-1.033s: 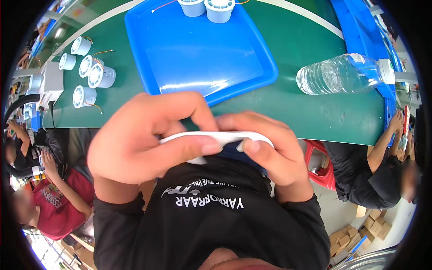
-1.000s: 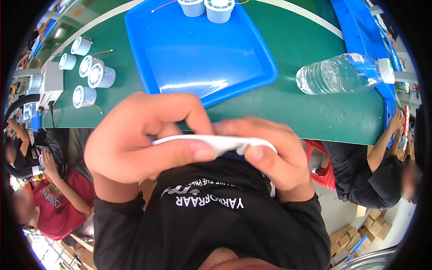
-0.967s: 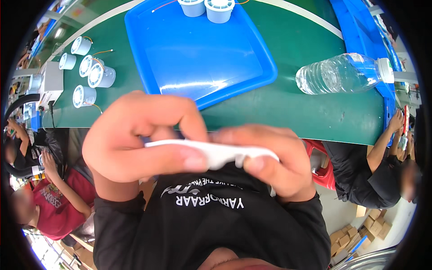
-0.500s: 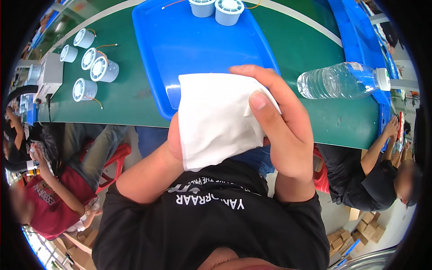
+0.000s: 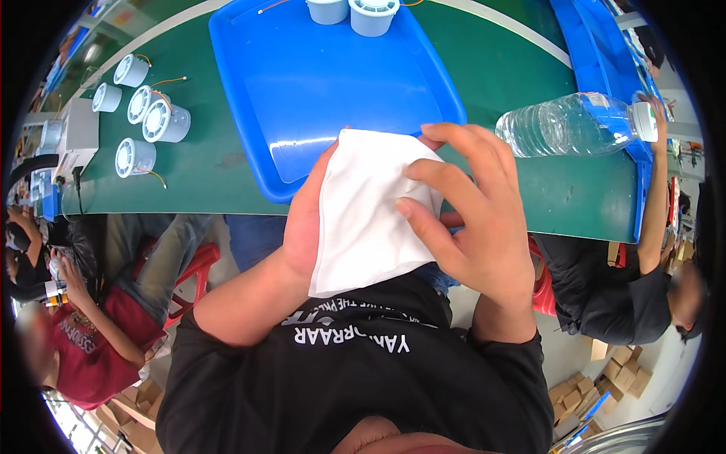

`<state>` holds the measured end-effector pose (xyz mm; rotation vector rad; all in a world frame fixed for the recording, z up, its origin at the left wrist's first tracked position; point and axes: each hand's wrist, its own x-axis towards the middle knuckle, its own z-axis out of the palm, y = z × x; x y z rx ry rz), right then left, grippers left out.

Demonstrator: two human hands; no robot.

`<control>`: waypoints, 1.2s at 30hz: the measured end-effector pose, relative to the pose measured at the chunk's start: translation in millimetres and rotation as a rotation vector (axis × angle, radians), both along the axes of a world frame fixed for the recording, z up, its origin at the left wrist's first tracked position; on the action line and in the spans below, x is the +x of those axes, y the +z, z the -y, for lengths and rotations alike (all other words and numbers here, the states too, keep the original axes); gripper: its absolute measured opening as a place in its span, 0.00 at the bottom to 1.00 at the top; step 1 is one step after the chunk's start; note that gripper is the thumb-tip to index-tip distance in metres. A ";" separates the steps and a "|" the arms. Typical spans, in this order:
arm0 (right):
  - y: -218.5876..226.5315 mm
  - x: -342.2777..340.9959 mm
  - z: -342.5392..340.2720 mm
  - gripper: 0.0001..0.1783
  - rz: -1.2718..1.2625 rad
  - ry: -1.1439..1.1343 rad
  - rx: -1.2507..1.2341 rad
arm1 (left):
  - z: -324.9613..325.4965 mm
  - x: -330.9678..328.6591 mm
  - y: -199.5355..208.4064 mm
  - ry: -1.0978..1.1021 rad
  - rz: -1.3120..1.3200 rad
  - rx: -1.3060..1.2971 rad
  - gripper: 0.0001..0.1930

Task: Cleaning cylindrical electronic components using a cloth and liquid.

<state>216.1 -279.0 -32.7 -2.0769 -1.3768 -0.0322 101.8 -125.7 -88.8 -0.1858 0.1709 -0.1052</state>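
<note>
A white cloth point(image 5: 367, 227) spreads over my left hand point(image 5: 301, 234) in front of my chest, just at the table's near edge. My left hand holds it from behind; the palm edge shows, while most of the fingers are hidden under the fabric. Over the cloth's right side is my right hand point(image 5: 484, 216), open, its thumb and fingers apart and curved, with the fingertips at or close to the fabric. Whether anything lies beneath the cloth I cannot tell.
Beyond the hands lies a blue tray point(image 5: 265, 144) with white-blue round wired units point(image 5: 372, 17) at its far end. Several similar units point(image 5: 166, 121) stand left on the green table point(image 5: 212, 185). A clear bottle point(image 5: 567, 125) lies right, near blue bins point(image 5: 605, 45). People sit on both sides.
My right hand has loosened from the cloth and its fingers have spread. The cloth has turned slightly and shifted right on my left hand. At right, a person's arm has reached up toward the bins.
</note>
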 end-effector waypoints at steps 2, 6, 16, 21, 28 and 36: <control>-0.8 2.2 2.4 0.15 0.003 -0.014 -0.007 | 1.2 -0.6 -0.7 0.003 -0.029 0.038 0.33; -7.4 8.6 6.3 0.12 -0.047 0.023 0.046 | 4.2 0.6 8.2 -0.020 0.034 -0.058 0.35; 10.3 14.9 14.2 0.14 -0.159 0.116 -0.001 | 5.6 4.1 13.4 -0.022 0.003 0.010 0.36; 6.1 19.1 16.2 0.13 -0.156 0.158 -0.027 | 3.5 6.8 15.0 -0.045 -0.016 0.068 0.36; 8.7 26.9 22.4 0.13 -0.161 0.163 -0.002 | 4.3 8.8 24.7 -0.135 -0.033 0.171 0.41; 17.2 32.8 77.4 0.11 -0.010 -0.240 0.576 | -5.3 21.2 21.5 -0.185 0.131 0.269 0.50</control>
